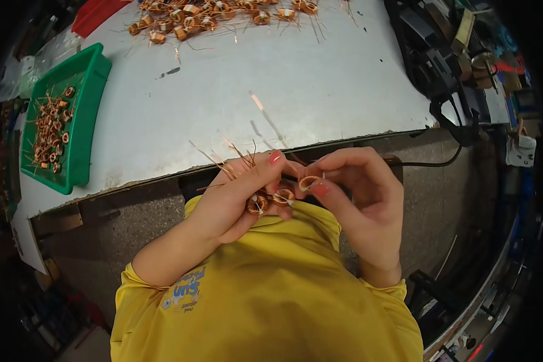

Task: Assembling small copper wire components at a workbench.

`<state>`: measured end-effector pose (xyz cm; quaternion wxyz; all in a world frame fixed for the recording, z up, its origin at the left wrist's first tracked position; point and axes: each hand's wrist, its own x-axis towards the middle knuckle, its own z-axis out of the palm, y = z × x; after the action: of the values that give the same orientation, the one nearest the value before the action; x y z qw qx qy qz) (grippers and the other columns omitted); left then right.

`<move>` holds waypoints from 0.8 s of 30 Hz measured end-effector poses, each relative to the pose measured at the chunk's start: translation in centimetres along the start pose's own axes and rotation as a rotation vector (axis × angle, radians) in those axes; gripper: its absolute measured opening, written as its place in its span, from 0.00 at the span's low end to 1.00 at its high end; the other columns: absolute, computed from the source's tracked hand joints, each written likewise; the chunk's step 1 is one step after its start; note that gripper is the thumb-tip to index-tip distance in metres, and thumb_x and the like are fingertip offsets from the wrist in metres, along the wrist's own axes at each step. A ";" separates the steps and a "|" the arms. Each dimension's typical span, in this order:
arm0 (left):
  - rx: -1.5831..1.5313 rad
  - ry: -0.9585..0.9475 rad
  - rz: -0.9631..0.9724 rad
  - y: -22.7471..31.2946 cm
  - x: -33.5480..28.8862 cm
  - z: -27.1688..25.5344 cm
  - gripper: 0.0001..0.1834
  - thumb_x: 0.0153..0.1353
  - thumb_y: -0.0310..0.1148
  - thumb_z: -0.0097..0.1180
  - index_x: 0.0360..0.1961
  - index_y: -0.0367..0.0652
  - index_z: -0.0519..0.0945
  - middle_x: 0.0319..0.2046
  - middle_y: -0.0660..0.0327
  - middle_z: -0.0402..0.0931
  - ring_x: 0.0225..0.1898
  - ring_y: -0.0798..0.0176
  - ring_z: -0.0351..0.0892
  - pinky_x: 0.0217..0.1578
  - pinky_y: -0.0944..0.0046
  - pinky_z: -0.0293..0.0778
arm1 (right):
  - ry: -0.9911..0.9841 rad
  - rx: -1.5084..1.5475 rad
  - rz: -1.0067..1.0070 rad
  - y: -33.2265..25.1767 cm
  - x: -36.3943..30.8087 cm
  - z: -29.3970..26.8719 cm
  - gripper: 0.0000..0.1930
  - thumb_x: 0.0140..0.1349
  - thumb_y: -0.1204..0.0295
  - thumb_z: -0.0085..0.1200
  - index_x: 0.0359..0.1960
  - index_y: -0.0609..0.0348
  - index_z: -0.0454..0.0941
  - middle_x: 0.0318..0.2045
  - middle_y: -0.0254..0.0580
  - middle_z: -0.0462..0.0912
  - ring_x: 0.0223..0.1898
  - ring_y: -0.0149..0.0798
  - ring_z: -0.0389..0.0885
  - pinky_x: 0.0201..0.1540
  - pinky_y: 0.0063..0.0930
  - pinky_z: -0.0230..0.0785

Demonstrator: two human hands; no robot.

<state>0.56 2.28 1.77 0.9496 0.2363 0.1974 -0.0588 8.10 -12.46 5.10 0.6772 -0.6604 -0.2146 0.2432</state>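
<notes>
Over my lap, just off the table's near edge, my left hand (pixel 247 196) is closed round several copper-wound toroid coils. One coil (pixel 257 204) shows below its fingers, and a second coil (pixel 284 196) sits beside it. Long wire leads (pixel 232 155) stick up and out past the thumb. Close on the right, my right hand (pixel 362 202) pinches another toroid coil (pixel 309 183) between thumb and fingers. Two leads (pixel 268 120) reach up from between the hands over the table edge; which coil they belong to is hard to make out.
A pile of copper coils (pixel 190 21) lies at the table's far side. On the left stands a green tray (pixel 93 114) with more coils in it, near a red bin (pixel 96 15). Black equipment (pixel 431 63) with a hanging cable (pixel 428 164) occupies the right end.
</notes>
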 end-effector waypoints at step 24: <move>-0.056 -0.128 -0.070 -0.6 0.6 -2.0 0.11 0.56 0.23 0.55 0.41 0.39 0.71 0.40 0.50 0.74 0.34 0.59 0.76 0.23 0.70 0.75 | -0.076 -0.511 -0.338 1.2 -0.1 -0.6 0.11 0.49 0.85 0.50 0.36 0.66 0.73 0.34 0.41 0.74 0.34 0.33 0.70 0.35 0.22 0.65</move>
<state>0.28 2.65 -0.36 0.9639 0.1984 0.1459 -0.1017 8.29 -12.97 3.92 0.5116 -0.7546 -0.4010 0.0898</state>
